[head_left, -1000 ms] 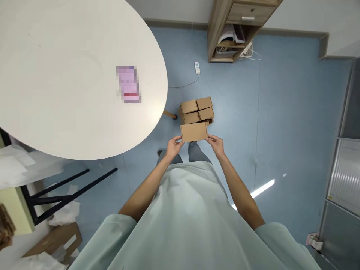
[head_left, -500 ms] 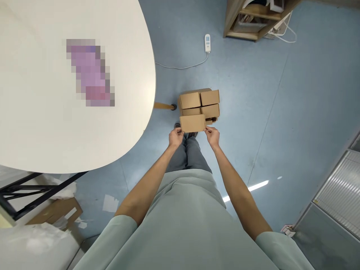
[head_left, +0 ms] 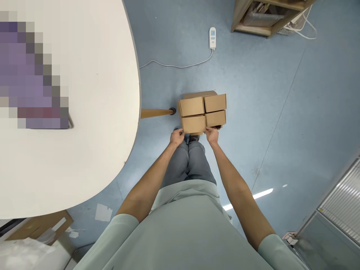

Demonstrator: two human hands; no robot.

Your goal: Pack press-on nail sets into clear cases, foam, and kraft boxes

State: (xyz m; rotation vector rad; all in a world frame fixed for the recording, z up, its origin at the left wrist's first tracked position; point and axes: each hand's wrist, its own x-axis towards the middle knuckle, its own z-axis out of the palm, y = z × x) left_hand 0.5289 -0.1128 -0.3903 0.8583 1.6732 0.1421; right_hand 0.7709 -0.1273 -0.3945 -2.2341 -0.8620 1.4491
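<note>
A small brown cardboard box [head_left: 194, 124] sits between my hands at the near left of a cluster of similar boxes. My left hand [head_left: 177, 137] pinches its near left corner. My right hand [head_left: 212, 137] grips the near right corner, with the fingertips close to the neighbouring near right box [head_left: 216, 118]. Behind it lie a far left box [head_left: 191, 106] and a far right box [head_left: 215, 102], side by side. More cardboard shows under and behind these tops, mostly hidden.
On the left is a white round-edged table [head_left: 98, 150] with a pixelated patch on it. Its wooden leg [head_left: 157, 113] stands beside the boxes. A white corded controller [head_left: 212, 38] lies on the blue floor. A wooden shelf [head_left: 251, 30] is at the top right.
The held box has moved away from my body and lowered, now lining up with the other boxes. The view has shifted, so the table looks closer.
</note>
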